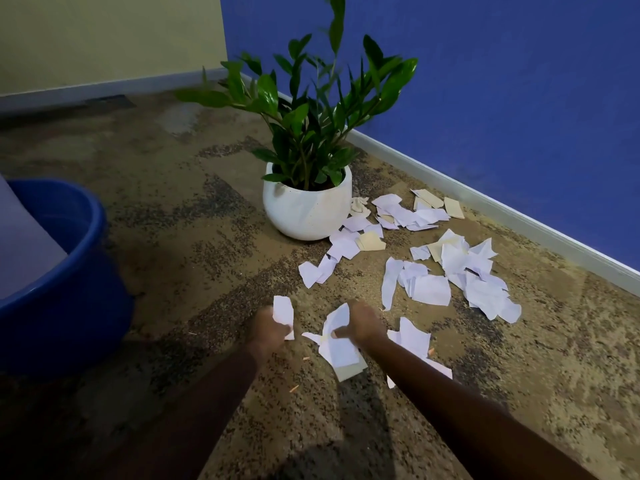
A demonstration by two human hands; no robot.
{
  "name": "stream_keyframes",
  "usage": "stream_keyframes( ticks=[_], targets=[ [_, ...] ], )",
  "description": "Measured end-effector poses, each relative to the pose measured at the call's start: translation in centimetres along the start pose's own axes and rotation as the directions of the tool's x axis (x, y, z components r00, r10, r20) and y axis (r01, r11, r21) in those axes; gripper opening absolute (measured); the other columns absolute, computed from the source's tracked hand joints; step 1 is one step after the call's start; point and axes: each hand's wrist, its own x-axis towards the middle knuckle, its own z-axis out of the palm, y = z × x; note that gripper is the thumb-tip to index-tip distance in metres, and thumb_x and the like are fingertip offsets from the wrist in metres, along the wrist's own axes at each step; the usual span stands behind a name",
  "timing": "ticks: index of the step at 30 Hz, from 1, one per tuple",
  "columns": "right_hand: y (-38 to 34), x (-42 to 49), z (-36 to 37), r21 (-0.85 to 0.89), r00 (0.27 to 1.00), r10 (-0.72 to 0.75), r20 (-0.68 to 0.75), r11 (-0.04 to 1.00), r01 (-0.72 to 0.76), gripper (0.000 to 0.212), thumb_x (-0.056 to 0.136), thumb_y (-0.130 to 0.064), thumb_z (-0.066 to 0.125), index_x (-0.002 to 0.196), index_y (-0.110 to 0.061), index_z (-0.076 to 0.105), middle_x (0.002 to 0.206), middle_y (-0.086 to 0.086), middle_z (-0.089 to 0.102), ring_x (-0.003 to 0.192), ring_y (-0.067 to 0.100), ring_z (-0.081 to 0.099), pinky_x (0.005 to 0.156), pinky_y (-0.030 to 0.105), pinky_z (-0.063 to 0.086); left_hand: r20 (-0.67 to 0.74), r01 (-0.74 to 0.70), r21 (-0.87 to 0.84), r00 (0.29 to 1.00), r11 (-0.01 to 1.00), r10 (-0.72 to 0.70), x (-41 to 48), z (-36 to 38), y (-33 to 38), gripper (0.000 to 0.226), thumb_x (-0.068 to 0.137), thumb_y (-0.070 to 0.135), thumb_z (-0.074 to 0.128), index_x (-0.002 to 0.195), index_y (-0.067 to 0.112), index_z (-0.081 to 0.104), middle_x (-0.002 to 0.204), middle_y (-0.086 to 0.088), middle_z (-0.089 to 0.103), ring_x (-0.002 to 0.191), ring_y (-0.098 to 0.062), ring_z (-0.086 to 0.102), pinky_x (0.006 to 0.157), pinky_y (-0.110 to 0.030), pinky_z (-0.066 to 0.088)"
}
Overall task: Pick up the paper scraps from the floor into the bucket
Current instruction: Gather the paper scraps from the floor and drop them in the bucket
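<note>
Several white and beige paper scraps (450,268) lie scattered on the carpet to the right of a potted plant. My left hand (266,332) grips a small white scrap (283,309) that sticks up from the fist. My right hand (362,323) grips a bunch of white scraps (341,344) that hangs below it, just above the floor. More scraps (414,336) lie under my right forearm. The blue bucket (69,271) stands at the left edge, well left of both hands, with a large pale sheet (24,237) inside it.
A white pot (306,209) with a green leafy plant (311,109) stands beyond the hands, touching the nearest scraps. A blue wall with a white skirting board (502,216) runs along the right. Tiny orange bits (294,388) dot the brown speckled carpet.
</note>
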Motion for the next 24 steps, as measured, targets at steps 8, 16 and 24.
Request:
stream_keyframes(
  ticks=[8,16,24],
  targets=[
    [1.2,-0.1,-0.4,-0.035,0.998,0.022,-0.051,0.999,-0.024,0.05,0.081,-0.022,0.07,0.12,0.005,0.053,0.129,0.021,0.052,0.117,0.031,0.051,0.081,0.029,0.038,0.245,-0.374,0.506,0.926,0.777,0.287,-0.8,0.9,-0.1,0.036,0.088,0.017,0.06,0.122,0.005,0.062,0.139,-0.011,0.046,0.125,-0.025,0.05,0.102,-0.033,0.041],
    [2.8,-0.7,-1.2,0.159,0.994,0.069,-0.083,0.986,-0.055,0.045,0.09,-0.023,0.059,0.126,0.0,0.049,0.135,0.017,0.053,0.12,0.027,0.051,0.096,0.033,0.042,0.311,-0.459,0.653,0.888,0.602,0.34,-0.6,3.2,0.5,0.037,0.09,0.01,0.055,0.127,0.013,0.052,0.136,-0.006,0.052,0.124,-0.026,0.053,0.102,-0.038,0.046],
    [2.0,-0.6,-3.4,0.38,0.967,0.148,-0.206,0.923,-0.06,0.046,0.088,-0.023,0.061,0.121,0.007,0.05,0.127,0.021,0.055,0.114,0.031,0.052,0.082,0.031,0.038,0.191,-0.359,0.559,0.933,0.748,0.305,-0.9,1.7,1.3,0.039,0.089,0.009,0.057,0.126,0.014,0.045,0.127,-0.011,0.06,0.119,-0.029,0.058,0.096,-0.038,0.047]
  ],
)
